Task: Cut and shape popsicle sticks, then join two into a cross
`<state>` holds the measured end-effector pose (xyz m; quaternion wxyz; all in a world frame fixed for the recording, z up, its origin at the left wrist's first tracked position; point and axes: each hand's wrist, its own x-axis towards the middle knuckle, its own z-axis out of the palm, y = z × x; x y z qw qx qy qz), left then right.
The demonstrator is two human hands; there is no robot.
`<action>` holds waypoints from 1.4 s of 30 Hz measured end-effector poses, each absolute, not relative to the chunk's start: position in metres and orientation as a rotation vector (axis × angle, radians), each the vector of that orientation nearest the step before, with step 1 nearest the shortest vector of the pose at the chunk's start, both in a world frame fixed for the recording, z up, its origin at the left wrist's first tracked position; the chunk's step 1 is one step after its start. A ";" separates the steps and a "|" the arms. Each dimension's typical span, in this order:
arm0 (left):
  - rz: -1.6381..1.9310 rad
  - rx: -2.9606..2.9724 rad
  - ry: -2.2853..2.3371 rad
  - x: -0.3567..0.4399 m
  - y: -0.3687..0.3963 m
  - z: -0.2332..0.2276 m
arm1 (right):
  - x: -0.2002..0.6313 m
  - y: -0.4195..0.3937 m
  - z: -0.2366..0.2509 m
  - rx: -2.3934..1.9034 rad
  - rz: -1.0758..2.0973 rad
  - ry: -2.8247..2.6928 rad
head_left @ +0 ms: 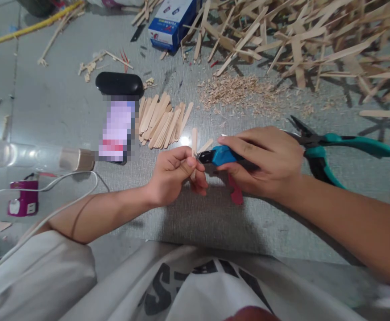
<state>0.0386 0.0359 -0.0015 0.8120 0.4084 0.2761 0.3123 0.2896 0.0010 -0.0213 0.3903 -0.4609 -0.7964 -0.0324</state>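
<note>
My left hand [176,171] pinches a small wooden craft stick [194,139] between thumb and fingers; its rounded end points away from me. My right hand [265,162] is wrapped round a blue and black utility knife [224,155]. The knife's tip meets the stick close to my left thumb; the blade itself is hard to make out. Just beyond the knife's front end lies a short wooden piece [205,145]. A bundle of craft sticks [163,121] is laid out beyond my left hand. Below the knife a flat red piece [236,194] shows, partly hidden by my right hand.
Teal-handled pliers [315,142] lie beside my right hand. Wood shavings [242,91] and a big heap of sticks [298,44] spread behind. A blue box [173,26], black case [119,83] and phone [116,129] stand farther left. A white cable [71,198] crosses my left forearm.
</note>
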 end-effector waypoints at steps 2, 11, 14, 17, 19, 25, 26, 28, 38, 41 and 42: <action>0.671 0.867 0.594 0.038 0.036 -0.001 | 0.290 0.001 -0.021 -1.154 -0.075 -2.023; 0.676 0.860 0.621 0.038 0.036 0.000 | 0.292 0.001 -0.017 -1.183 -0.033 -2.070; 0.682 0.863 0.610 0.038 0.036 0.000 | 0.292 0.002 -0.017 -1.156 -0.028 -2.063; 0.688 0.864 0.603 0.039 0.036 0.001 | 0.292 0.001 -0.017 -1.241 0.032 -2.079; 0.687 0.863 0.602 0.039 0.036 0.001 | 0.292 0.001 -0.017 -1.257 0.053 -2.085; 0.691 0.851 0.596 0.039 0.036 0.000 | 0.292 0.002 -0.014 -1.176 0.035 -2.073; 0.693 0.854 0.592 0.039 0.036 0.000 | 0.292 0.003 -0.014 -1.165 0.025 -2.070; 0.689 0.859 0.591 0.039 0.036 0.000 | 0.293 0.003 -0.012 -1.150 -0.001 -2.070; 0.677 0.866 0.584 0.039 0.036 0.000 | 0.287 0.003 -0.010 -1.110 -0.025 -2.026; 0.681 0.872 0.583 0.038 0.036 0.000 | 0.289 0.004 -0.010 -1.116 -0.005 -2.075; 0.680 0.876 0.586 0.038 0.036 -0.001 | 0.290 0.004 -0.009 -1.141 0.012 -2.101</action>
